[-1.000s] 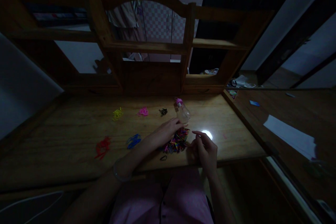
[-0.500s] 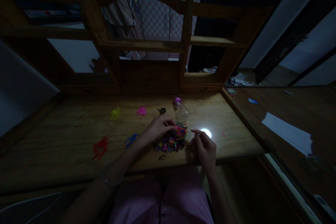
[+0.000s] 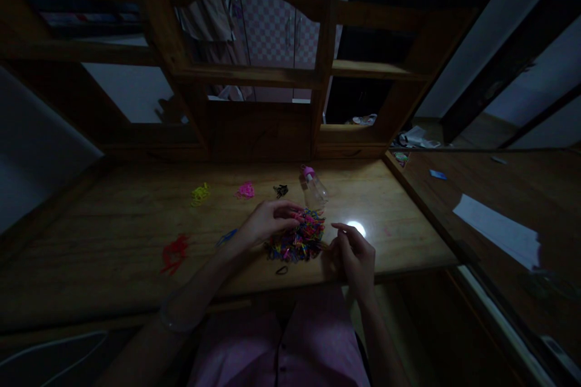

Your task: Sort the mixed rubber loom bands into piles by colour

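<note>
A mixed heap of small coloured rubber bands lies on the wooden desk in front of me. My left hand rests at the heap's upper left edge, its fingertips pinched on a pink band at the top of the heap. My right hand sits just right of the heap with fingers curled and the index finger out toward it; what it holds, if anything, is hidden. One black band lies alone near the desk's front edge.
Small sorted piles lie on the desk: red, blue, yellow, pink, black. A clear bottle with a pink cap lies behind the heap. A shelf unit rises at the back. White paper lies on the side surface at right.
My left hand drew back from the bottle to the heap's upper left side and closed its fingertips on a band. The right hand stayed almost still.
</note>
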A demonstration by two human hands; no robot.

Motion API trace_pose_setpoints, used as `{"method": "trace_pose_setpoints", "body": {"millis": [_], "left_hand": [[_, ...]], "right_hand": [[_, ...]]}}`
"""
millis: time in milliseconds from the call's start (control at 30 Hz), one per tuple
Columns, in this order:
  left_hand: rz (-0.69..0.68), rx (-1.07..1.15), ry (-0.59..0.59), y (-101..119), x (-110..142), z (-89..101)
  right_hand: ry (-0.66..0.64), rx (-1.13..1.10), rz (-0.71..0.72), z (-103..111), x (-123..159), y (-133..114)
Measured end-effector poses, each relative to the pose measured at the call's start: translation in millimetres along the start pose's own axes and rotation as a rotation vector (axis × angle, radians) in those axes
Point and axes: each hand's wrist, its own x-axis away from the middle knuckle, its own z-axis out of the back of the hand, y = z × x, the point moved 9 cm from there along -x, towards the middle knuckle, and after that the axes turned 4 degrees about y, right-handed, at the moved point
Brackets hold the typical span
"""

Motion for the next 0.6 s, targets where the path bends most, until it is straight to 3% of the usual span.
{"method": "trace_pose_setpoints", "body": {"millis": [233, 467, 600], "left_hand": [[0.0, 0.016, 0.029, 2, 5, 0.4], [-0.052, -0.008, -0.016, 10, 13, -37.4], [-0.111, -0.136, 0.026, 10, 13, -51.3]], "right_hand": [[-0.006, 0.008, 0.006, -1, 0, -3], [-0.192, -0.021, 0.147, -16, 7, -18], [-0.206, 0.014, 0.228, -17, 7, -25]]}}
